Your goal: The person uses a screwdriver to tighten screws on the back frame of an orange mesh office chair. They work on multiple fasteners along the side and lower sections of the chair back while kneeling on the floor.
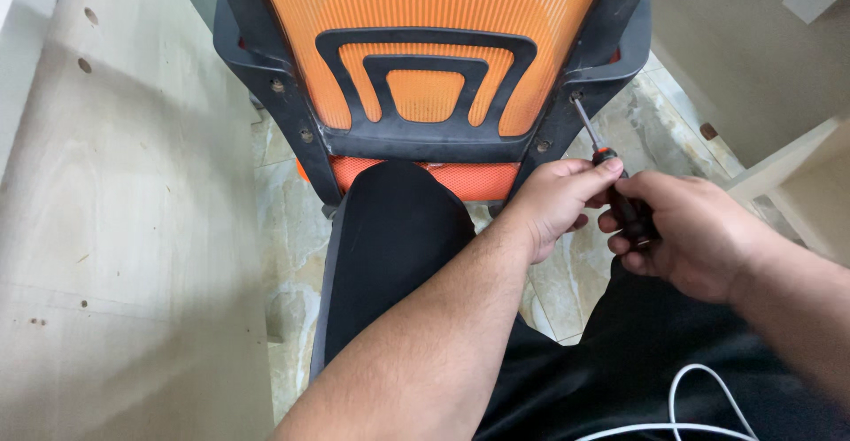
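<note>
Two hands: both on one screwdriver, at the right rear post of an office chair.
White cable: nearest, lying over the dark trousers at the lower right.
Knee: in black cloth, pressed against the chair's orange seat edge.
Right hand: grip closed around the black handle, fingers wrapped fully, nothing else held.
Left hand: grip closed lightly, thumb and forefinger pinching the red collar where handle meets shaft.
Screwdriver: slanted up and to the left from the hands; metal shaft bare above the left fingertips.
Tip: at a screw hole on the black frame, just above and beyond both grips.
Doing it well, as judged: keep shaft in line with the hole, press forward with the right hand while turning, let the left only steady the collar so the tip does not slip out.
Chair back: orange mesh in a black frame with a black lumbar brace; more screws show down both posts.
Floor: pale marbled tile beneath.
Left side: light wooden board with drilled holes.
Far right: pale desk edge.
</note>
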